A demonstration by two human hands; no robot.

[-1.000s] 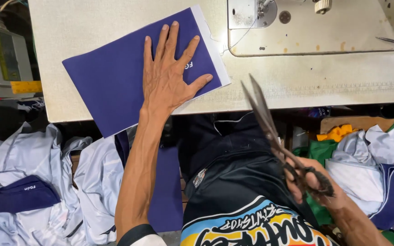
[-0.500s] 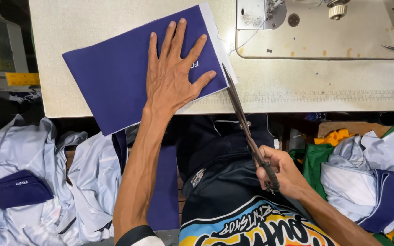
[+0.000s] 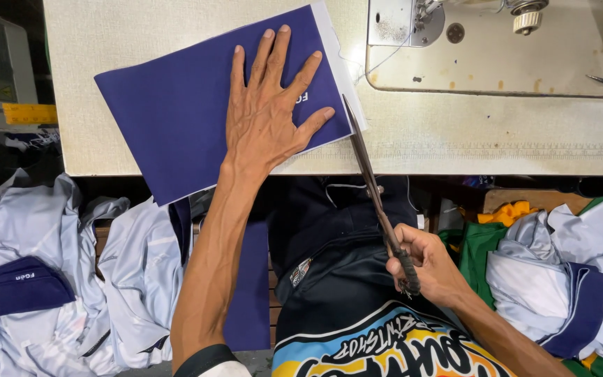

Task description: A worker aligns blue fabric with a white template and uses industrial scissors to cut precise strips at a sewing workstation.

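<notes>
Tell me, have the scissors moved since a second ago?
Yes. The scissors in the right hand have swung left and up toward the table edge, blade tips now reaching the navy fabric beside the left hand.

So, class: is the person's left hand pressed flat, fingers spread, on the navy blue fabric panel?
Yes: the left hand lies palm down with fingers spread on the navy blue fabric panel, on the table.

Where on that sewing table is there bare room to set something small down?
Bare tabletop runs between the scissors and the right edge, below the sewing machine base. A narrow strip lies left of the navy fabric. Crowded: under the left hand pressing that fabric.
</notes>
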